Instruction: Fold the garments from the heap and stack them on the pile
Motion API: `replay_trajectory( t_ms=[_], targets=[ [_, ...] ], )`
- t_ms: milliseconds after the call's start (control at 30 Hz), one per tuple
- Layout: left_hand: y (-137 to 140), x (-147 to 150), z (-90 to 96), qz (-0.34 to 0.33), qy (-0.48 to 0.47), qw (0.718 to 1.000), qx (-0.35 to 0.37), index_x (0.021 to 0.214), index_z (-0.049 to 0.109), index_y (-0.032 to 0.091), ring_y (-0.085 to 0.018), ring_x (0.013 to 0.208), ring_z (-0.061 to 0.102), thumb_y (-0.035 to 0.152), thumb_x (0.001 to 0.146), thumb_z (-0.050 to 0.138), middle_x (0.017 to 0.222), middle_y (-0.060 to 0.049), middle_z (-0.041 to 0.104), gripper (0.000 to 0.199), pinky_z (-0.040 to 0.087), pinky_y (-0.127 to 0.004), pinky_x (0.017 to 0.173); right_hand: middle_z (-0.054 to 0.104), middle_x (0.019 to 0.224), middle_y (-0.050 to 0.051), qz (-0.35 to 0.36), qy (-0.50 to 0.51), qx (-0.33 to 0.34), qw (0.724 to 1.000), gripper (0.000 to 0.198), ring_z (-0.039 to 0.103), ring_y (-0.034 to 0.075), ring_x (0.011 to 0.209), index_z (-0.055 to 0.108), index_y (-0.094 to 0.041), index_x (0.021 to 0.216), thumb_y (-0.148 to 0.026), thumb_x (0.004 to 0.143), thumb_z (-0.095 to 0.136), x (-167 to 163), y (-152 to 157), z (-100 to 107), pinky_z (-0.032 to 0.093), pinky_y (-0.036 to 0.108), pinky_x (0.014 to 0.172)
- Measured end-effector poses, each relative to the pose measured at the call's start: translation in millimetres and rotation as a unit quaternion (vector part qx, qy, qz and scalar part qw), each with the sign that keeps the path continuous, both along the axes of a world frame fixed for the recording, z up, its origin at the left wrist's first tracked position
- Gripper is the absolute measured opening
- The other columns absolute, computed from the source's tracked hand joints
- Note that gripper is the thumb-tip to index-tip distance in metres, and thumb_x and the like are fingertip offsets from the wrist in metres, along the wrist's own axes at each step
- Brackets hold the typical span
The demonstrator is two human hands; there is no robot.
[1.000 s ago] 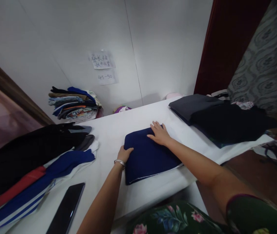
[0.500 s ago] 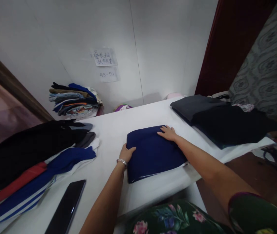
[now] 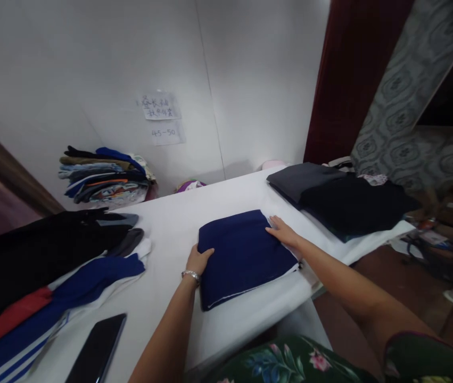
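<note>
A folded navy garment (image 3: 242, 255) lies on the white table in front of me, a thin white edge showing along its near side. My left hand (image 3: 199, 260), with a silver bracelet at the wrist, grips its left edge. The thumb rests on top while the other fingers are mostly hidden at the side. At the upper right edge, my right hand (image 3: 283, 231) has its fingers stretched out, and its thumb touches the cloth.
Unfolded clothes (image 3: 42, 255) lie at the left, near a black phone (image 3: 97, 348). Dark folded garments (image 3: 342, 197) sit on the table's right end. A pile of folded clothes (image 3: 104, 175) stands beyond the far edge. Handwritten papers (image 3: 161, 106) hang on the wall.
My right hand has slid off the garment's top to its right edge. My left hand still holds the left edge. The whole view has shifted slightly to the right.
</note>
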State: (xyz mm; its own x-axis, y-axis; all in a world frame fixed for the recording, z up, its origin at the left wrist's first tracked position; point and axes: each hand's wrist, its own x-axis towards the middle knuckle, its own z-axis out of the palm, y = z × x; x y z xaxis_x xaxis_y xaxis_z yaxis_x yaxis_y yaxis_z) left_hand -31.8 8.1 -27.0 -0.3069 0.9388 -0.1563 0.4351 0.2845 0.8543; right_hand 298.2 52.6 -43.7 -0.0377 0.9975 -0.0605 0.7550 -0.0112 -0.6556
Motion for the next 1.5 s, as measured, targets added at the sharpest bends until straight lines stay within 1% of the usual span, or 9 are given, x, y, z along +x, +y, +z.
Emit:
replay_trajectory(
  t_ms=[133, 267, 533, 667, 767, 1000, 1100, 1333, 1500],
  targets=[
    [2, -1, 1.7, 0.001, 0.011, 1.0, 0.003, 0.114, 0.058, 0.01, -0.026, 0.094, 0.067, 0.028, 0.069, 0.072, 0.108, -0.015, 0.069, 0.051, 0.052, -0.033, 0.083, 0.028, 0.151, 0.01, -0.054, 0.114, -0.011, 0.992, 0.078, 0.032, 0.024, 0.136, 0.03, -0.019, 0.146, -0.05, 0.08, 0.058, 17, -31, -2, 0.025, 0.037, 0.112],
    [2, -2, 3.2, -0.014, 0.005, 1.0, -0.007, 0.114, 0.058, 0.009, -0.026, 0.09, 0.068, 0.031, 0.071, 0.07, 0.104, -0.015, 0.07, 0.05, 0.053, -0.033, 0.08, 0.046, 0.141, 0.011, -0.076, 0.132, -0.03, 0.988, 0.078, 0.047, 0.026, 0.125, 0.033, -0.019, 0.145, -0.045, 0.077, 0.063, 31, -52, -1, 0.035, 0.038, 0.106],
    [3, -3, 3.1, -0.001, 0.016, 1.0, -0.003, 0.115, 0.058, 0.011, -0.027, 0.088, 0.069, 0.032, 0.07, 0.071, 0.098, -0.013, 0.072, 0.052, 0.054, -0.034, 0.078, 0.059, 0.123, 0.013, -0.101, 0.161, -0.054, 0.98, 0.081, 0.056, 0.025, 0.112, 0.037, -0.014, 0.142, -0.053, 0.076, 0.063, 41, -57, 8, 0.04, 0.037, 0.099],
    [3, -2, 4.2, -0.009, 0.017, 1.0, -0.012, 0.116, 0.056, 0.009, -0.026, 0.09, 0.068, 0.032, 0.073, 0.068, 0.102, -0.014, 0.071, 0.05, 0.053, -0.032, 0.08, 0.044, 0.14, 0.016, -0.108, 0.21, -0.084, 0.968, 0.087, 0.048, 0.026, 0.124, 0.036, -0.014, 0.142, -0.058, 0.073, 0.064, 43, -51, 15, 0.038, 0.037, 0.103],
    [4, -4, 2.9, -0.014, 0.02, 1.0, -0.009, 0.116, 0.056, 0.01, -0.026, 0.092, 0.068, 0.033, 0.073, 0.069, 0.104, -0.014, 0.07, 0.05, 0.053, -0.033, 0.082, 0.038, 0.145, 0.016, -0.121, 0.27, -0.133, 0.946, 0.089, 0.048, 0.026, 0.124, 0.035, -0.016, 0.142, -0.06, 0.071, 0.065, 44, -48, 21, 0.042, 0.037, 0.099],
    [4, -3, 2.7, -0.002, 0.008, 1.0, -0.008, 0.111, 0.059, 0.013, -0.026, 0.088, 0.069, 0.032, 0.071, 0.07, 0.098, -0.011, 0.072, 0.045, 0.054, -0.032, 0.078, 0.064, 0.118, 0.012, -0.017, 0.434, -0.213, 0.875, 0.054, 0.062, 0.025, 0.107, 0.06, -0.017, 0.116, -0.057, 0.079, 0.057, 42, -51, 27, 0.049, 0.036, 0.09],
    [4, -4, 1.4, -0.008, 0.0, 1.0, -0.015, 0.114, 0.057, 0.012, -0.025, 0.087, 0.069, 0.034, 0.073, 0.068, 0.1, -0.012, 0.071, 0.047, 0.054, -0.031, 0.076, 0.069, 0.109, 0.009, -0.021, 0.453, -0.256, 0.854, 0.049, 0.063, 0.026, 0.103, 0.064, -0.02, 0.108, -0.058, 0.077, 0.059, 40, -51, 26, 0.05, 0.04, 0.088],
    [9, -9, -6.7, -0.021, 0.004, 1.0, -0.02, 0.12, 0.053, 0.01, -0.025, 0.088, 0.069, 0.038, 0.072, 0.068, 0.103, -0.014, 0.07, 0.057, 0.053, -0.032, 0.079, 0.062, 0.123, 0.011, -0.076, 0.407, -0.177, 0.893, 0.072, 0.062, 0.026, 0.106, 0.044, -0.022, 0.136, -0.043, 0.071, 0.069, 33, -46, 25, 0.051, 0.038, 0.086],
    [7, -8, -0.4, -0.021, 0.016, 0.999, -0.02, 0.116, 0.056, 0.011, -0.025, 0.089, 0.068, 0.039, 0.072, 0.068, 0.102, -0.013, 0.071, 0.053, 0.053, -0.033, 0.08, 0.056, 0.13, 0.013, -0.078, 0.389, -0.189, 0.898, 0.084, 0.062, 0.026, 0.106, 0.025, -0.024, 0.146, -0.038, 0.074, 0.066, 33, -48, 27, 0.052, 0.038, 0.083]
  ],
)
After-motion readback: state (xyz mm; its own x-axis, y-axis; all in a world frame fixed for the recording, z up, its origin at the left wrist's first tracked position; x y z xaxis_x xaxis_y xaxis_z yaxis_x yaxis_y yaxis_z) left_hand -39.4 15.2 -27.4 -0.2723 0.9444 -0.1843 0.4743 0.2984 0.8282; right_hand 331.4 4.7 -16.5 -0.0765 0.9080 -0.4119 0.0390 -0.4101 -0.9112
